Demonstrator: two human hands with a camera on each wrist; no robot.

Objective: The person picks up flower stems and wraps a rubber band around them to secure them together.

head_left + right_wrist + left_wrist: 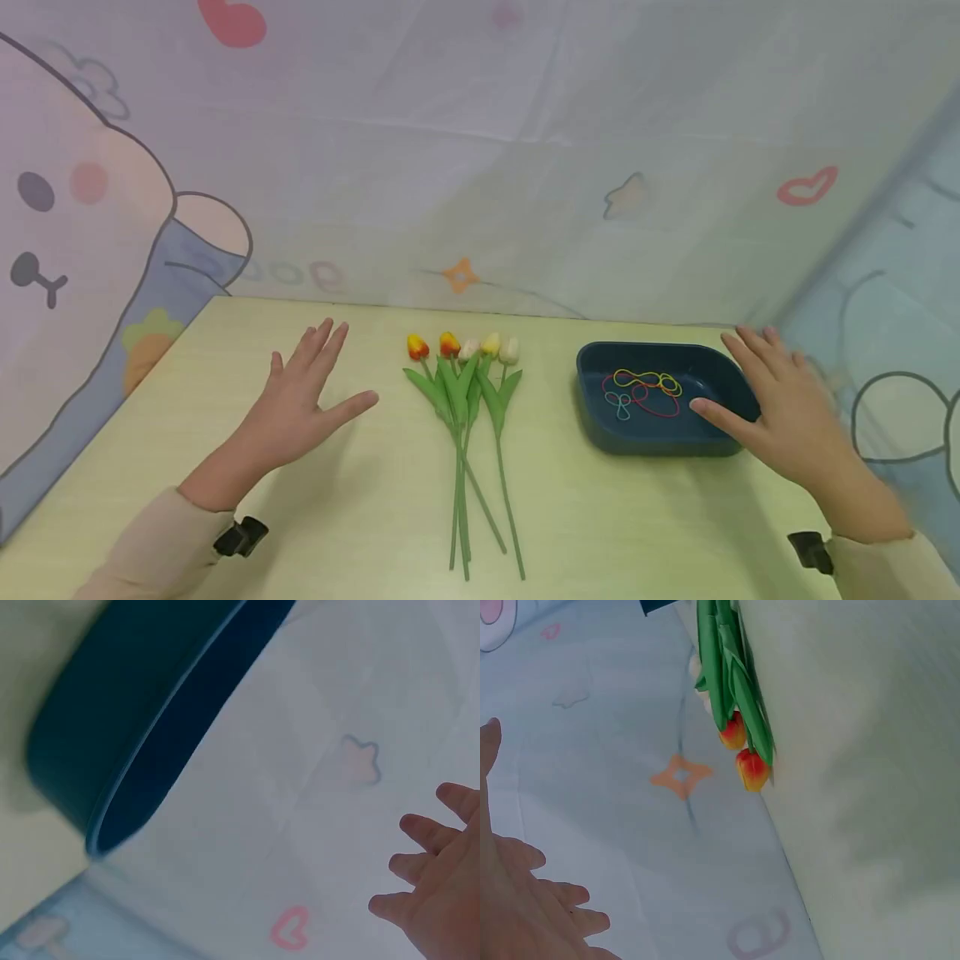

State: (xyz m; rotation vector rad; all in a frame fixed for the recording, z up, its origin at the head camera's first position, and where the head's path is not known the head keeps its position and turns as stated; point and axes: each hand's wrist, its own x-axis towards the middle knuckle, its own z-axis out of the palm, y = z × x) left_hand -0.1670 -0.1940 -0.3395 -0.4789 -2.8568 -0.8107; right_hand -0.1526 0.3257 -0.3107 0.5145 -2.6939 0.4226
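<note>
Several artificial tulips (459, 392) lie on the table, their stems crossing and pointing toward the front edge. Two heads are orange-red and yellow; the others are pale yellow, white and pinkish. To their left my left hand (296, 408) hovers with spread fingers, holding nothing. A dark blue basin (660, 446) stands right of the flowers, with thin rubber bands (648, 385) in yellow, red and teal inside. Over the basin's right end hangs my right hand (795, 417), fingers spread and holding nothing. The left wrist view shows the red-yellow tulip heads (751, 769); the right wrist view shows the basin's side (97, 735).
The pale yellow table (360, 517) ends at a printed cloth backdrop (480, 167) behind it. More cloth hangs along the right side. A small black device (240, 537) sits at the left cuff, another (812, 552) at the right.
</note>
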